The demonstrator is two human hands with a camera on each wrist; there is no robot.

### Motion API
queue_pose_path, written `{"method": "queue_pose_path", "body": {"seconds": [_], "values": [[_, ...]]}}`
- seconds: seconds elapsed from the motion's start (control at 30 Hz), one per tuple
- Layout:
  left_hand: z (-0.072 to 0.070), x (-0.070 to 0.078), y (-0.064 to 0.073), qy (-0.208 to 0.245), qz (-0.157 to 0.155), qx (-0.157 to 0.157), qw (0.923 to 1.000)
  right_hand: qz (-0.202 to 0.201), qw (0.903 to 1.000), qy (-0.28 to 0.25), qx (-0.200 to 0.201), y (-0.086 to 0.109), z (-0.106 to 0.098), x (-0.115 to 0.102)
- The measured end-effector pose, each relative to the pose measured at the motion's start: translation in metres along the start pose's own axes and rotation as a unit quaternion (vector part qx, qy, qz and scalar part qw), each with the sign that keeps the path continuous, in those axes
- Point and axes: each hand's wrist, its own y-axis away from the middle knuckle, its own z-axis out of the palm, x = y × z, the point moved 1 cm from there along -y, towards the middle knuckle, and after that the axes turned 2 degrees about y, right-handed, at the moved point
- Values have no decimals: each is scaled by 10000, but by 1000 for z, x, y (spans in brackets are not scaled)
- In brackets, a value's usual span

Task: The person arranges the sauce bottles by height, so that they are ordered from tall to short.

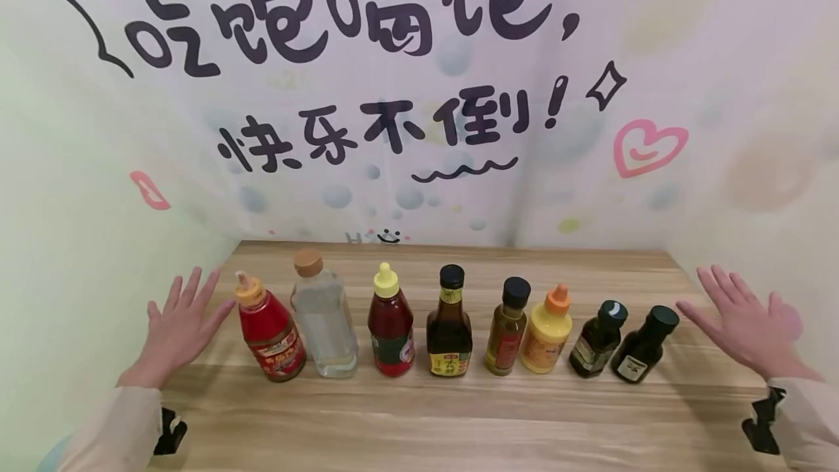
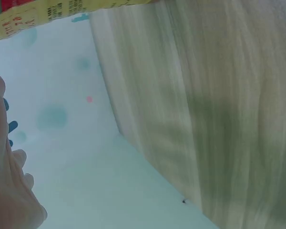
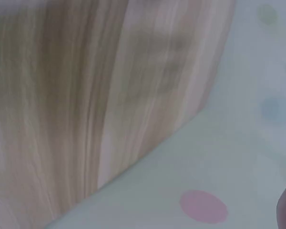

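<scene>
My left hand [image 1: 180, 326] is spread with straight fingers at the left end of a row of bottles, its thumb close to a red sauce bottle [image 1: 270, 333]. At the other end my right hand [image 1: 750, 319], also spread, is nearest a small dark bottle [image 1: 645, 348]. Neither holds anything. Between them stand a clear bottle with a brown cap [image 1: 324, 319], a dark red squeeze bottle [image 1: 391, 326], a soy sauce bottle [image 1: 449, 326], an oil bottle [image 1: 507, 330], a yellow squeeze bottle [image 1: 547, 330] and another dark bottle [image 1: 596, 341].
The bottles stand on a wood-grain table [image 1: 419, 421]. Behind it hangs a white cloth [image 1: 393, 210] with large dark lettering and a pink heart. Pale walls [image 1: 65, 275] close in both sides. Each sleeve has a black wrist device [image 1: 170, 434] beside it.
</scene>
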Motion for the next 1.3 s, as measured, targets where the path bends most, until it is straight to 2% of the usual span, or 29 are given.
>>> {"method": "queue_pose_path", "body": {"seconds": [0.17, 0.53, 0.73, 1.03, 1.3], "values": [[-9, 3, -2, -24, 28, 49, 10000, 92, 9995, 254, 189, -4, -17, -1], [-39, 13, -5, 72, 176, 438, 9989, -35, 9987, 214, 458, -18, -49, -21], [-52, 19, -6, 229, 287, 580, 9976, -185, 9979, 230, 577, -25, -59, -34], [-61, 27, -10, 281, 393, 774, 9958, -484, 9964, 118, 680, -31, -71, -48], [-73, 41, -15, 373, 633, 974, 9925, -908, 9928, -46, 776, -43, -84, -78]]}}
